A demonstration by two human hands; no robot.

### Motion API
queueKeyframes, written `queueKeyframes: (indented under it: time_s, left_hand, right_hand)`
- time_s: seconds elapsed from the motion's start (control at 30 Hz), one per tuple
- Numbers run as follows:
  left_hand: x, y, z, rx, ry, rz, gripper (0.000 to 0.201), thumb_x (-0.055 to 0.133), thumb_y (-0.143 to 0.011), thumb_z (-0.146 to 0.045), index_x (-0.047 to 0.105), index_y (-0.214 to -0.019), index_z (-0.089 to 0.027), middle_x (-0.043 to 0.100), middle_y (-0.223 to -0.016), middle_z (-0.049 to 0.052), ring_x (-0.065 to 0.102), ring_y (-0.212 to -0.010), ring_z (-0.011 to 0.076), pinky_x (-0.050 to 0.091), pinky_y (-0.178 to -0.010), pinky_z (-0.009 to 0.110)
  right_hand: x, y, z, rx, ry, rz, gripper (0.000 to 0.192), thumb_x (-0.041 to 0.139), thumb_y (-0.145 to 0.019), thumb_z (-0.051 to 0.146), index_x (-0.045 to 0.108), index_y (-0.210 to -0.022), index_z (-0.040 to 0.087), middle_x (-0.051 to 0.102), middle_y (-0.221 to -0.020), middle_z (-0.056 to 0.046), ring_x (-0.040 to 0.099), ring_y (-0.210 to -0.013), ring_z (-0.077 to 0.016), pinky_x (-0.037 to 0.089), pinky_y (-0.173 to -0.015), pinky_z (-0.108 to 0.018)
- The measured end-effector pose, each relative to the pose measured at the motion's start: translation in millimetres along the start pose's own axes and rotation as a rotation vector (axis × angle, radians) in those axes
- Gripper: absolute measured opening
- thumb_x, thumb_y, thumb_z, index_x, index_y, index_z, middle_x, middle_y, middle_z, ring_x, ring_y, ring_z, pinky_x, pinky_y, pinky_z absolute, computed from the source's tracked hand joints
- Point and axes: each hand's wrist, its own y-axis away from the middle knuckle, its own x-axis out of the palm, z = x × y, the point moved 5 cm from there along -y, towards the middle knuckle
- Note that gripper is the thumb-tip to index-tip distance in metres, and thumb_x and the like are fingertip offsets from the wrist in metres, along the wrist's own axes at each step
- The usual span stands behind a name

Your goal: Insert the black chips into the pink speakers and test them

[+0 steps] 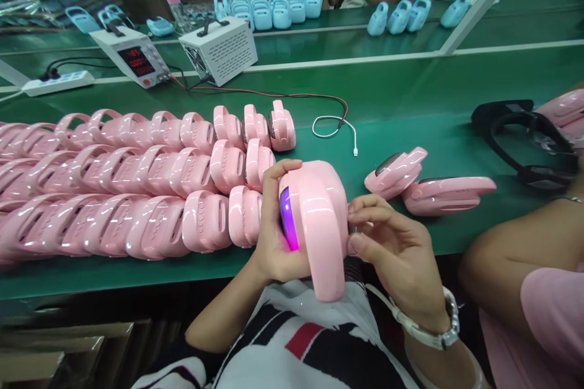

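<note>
Two hands hold one pink device (319, 225) above the near edge of the green counter (410, 103). The left hand (271, 237) wraps the device's left side, fingers curled over its top, beside a lit purple strip (289, 225). The right hand (392, 249) pinches its right edge with the fingertips. Left of the hands, rows of pink devices (118, 182) lie packed together. Right of them lie two loose pink pieces (424, 185), touching. Beyond the hands lies a white cable (335, 127).

pink casings (137, 194) crowd left, bare belt (410, 91) beyond
</note>
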Motion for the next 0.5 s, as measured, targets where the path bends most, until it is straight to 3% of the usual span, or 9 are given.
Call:
queueKeyframes:
  time_s: [0.1,0.27,0.37,0.5]
  left_hand:
    - [-0.2,1.5,-2.3,0.068,-0.082,-0.004,0.084,0.077,-0.052,-0.036,0.039,-0.126,-0.028,0.045,-0.109,0.004,0.051,-0.081,0.0186,0.045,-0.074,0.037]
    - [0.2,3.2,2.6,0.094,-0.167,0.010,0.087,0.076,-0.049,-0.034,0.040,-0.128,-0.028,0.042,-0.118,0.005,0.051,-0.098,0.0262,0.044,-0.090,0.042]
    - [-5.3,0.5,9.1,-0.008,-0.191,0.012,0.079,0.075,-0.057,-0.037,0.042,-0.128,-0.028,0.045,-0.120,0.006,0.052,-0.101,0.0259,0.045,-0.089,0.040]
    - [-14.7,-6.1,21.2,-0.173,-0.158,-0.084,0.062,0.071,-0.063,-0.037,0.050,-0.121,-0.026,0.052,-0.113,0.007,0.055,-0.095,0.0252,0.049,-0.083,0.038]
  right_hand:
    - [2.8,3.2,6.1,-0.050,0.125,-0.074,0.009,0.068,-0.083,0.017,0.072,-0.083,0.025,0.061,-0.087,-0.003,0.059,-0.089,-0.0174,0.049,-0.076,-0.028]
    - [-3.8,9.7,16.0,-0.067,0.276,-0.066,0.010,0.057,-0.091,0.020,0.062,-0.082,0.022,0.057,-0.086,-0.003,0.057,-0.086,-0.0160,0.047,-0.076,-0.027]
    - [-43.7,20.4,5.7,-0.028,0.284,-0.195,0.009,0.057,-0.092,0.027,0.061,-0.086,0.023,0.057,-0.088,-0.002,0.057,-0.080,-0.0146,0.047,-0.075,-0.027]
    - [-123.3,35.8,-39.6,0.115,0.548,-0.575,0.020,0.067,-0.080,0.040,0.066,-0.084,0.020,0.064,-0.088,-0.005,0.058,-0.075,-0.0182,0.047,-0.071,-0.033]
